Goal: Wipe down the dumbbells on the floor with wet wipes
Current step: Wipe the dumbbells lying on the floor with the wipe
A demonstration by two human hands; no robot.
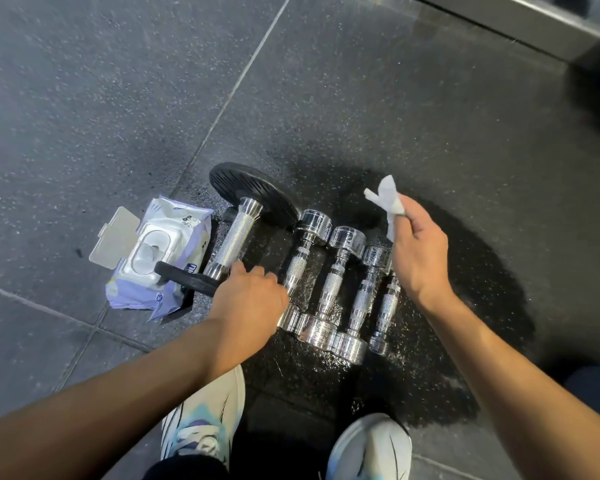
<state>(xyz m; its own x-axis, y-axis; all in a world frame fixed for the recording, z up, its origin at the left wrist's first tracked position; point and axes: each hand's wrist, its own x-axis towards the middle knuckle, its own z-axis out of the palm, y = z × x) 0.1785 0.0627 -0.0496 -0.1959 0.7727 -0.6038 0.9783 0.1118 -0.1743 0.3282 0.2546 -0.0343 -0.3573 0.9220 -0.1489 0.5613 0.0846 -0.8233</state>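
Several chrome dumbbells (pixel 329 282) lie side by side on the dark rubber floor. Left of them lies a larger dumbbell (pixel 234 237) with a knurled chrome handle and black plates. My left hand (pixel 248 299) grips the near black plate of that larger dumbbell, fingers curled over its edge. My right hand (pixel 418 251) is raised above the rightmost small dumbbells and pinches a crumpled white wet wipe (pixel 388 202) between its fingertips. A pack of wet wipes (pixel 160 258) with its lid flipped open lies on the floor to the left; the near plate rests partly on it.
The floor around the small dumbbells is wet and darker. My two white shoes (pixel 205 424) stand just below the dumbbells. A metal ledge (pixel 520 26) runs along the top right. Light seams cross the floor tiles on the left.
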